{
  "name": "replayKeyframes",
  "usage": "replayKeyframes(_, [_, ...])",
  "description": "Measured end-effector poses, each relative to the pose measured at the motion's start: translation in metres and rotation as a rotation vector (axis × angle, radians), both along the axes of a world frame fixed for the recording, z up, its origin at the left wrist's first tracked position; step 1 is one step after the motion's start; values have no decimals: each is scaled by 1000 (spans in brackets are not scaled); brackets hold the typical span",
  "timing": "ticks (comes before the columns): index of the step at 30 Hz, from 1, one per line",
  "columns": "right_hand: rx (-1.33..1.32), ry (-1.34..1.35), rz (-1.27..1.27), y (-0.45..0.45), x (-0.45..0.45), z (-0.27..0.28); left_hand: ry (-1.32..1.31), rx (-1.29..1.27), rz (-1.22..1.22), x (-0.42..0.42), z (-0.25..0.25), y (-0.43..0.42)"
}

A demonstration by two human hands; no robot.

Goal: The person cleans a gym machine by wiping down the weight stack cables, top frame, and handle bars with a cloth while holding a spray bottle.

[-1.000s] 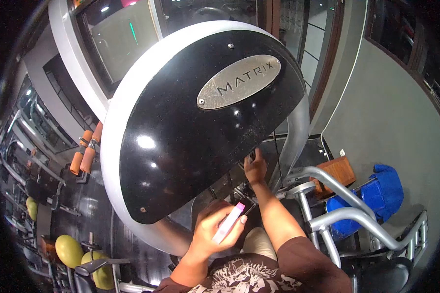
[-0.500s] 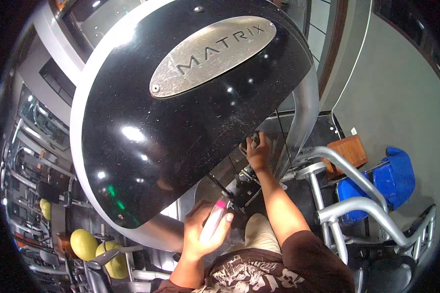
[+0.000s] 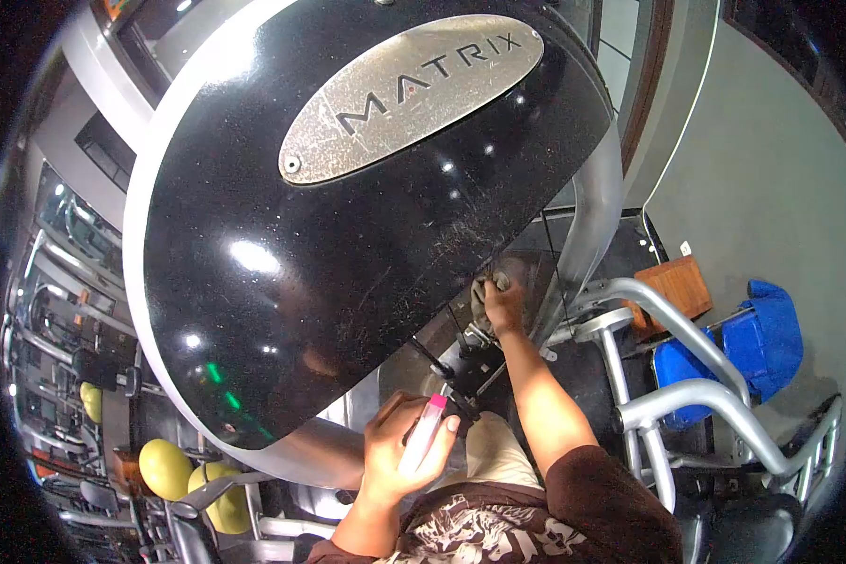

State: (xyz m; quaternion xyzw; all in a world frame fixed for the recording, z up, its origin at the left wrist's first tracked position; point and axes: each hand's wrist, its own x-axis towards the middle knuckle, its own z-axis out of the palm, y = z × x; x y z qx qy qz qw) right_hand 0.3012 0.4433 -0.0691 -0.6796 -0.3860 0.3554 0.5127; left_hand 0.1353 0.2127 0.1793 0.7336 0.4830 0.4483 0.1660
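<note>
My left hand (image 3: 390,453) is closed around a slim white bottle with a pink top (image 3: 422,442), held upright at a slant in front of my body. Higher up and to the right, my right hand (image 3: 505,308) grips a bunched greyish cloth (image 3: 480,299). That cloth is at the lower edge of the glossy black machine cover (image 3: 348,244), which carries an oval metal MATRIX plate (image 3: 414,94). Whether the cloth touches the cover or the clear panel below it, I cannot tell. Part of the cloth is hidden by my fingers.
Silver machine tubes (image 3: 686,399) curve at the right, near a blue draped seat (image 3: 771,343) and a wooden box (image 3: 675,296). Yellow balls (image 3: 166,469) lie at the lower left beside other gym machines. A black rod (image 3: 430,355) stands between my arms.
My right hand has moved slightly down and turned, and more of the cloth shows. The left hand with the bottle has shifted a little to the right. The view has tilted slightly.
</note>
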Motion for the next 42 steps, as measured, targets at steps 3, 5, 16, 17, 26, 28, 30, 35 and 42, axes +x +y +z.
replayKeyframes(3, [165,20,1,-4,-1,53,-29,-22,-18,0,-4,1])
replayKeyframes(5, [310,-8,-48,-4,-2,59,-41,-30,-30,0,-6,1])
replayKeyframes(16, [-378,830,-254,26,3,-136,-20,92,-27,3,-4,9])
replayKeyframes(17, [-416,962,-222,24,2,-158,-10,116,-27,4,-5,10])
replayKeyframes(26, [286,827,203,-16,4,36,-103,-8,-5,7,-4,7])
replayKeyframes(28, [374,598,136,-5,2,38,-75,-17,-12,6,-2,6])
replayKeyframes(30, [476,-28,-154,-2,-10,41,-64,4,-21,7,-2,8])
replayKeyframes(35, [-133,540,-157,1,-14,-82,-77,66,-34,6,-5,7])
replayKeyframes(42, [-284,1240,-41,5,-18,-87,1,85,-28,2,-7,3])
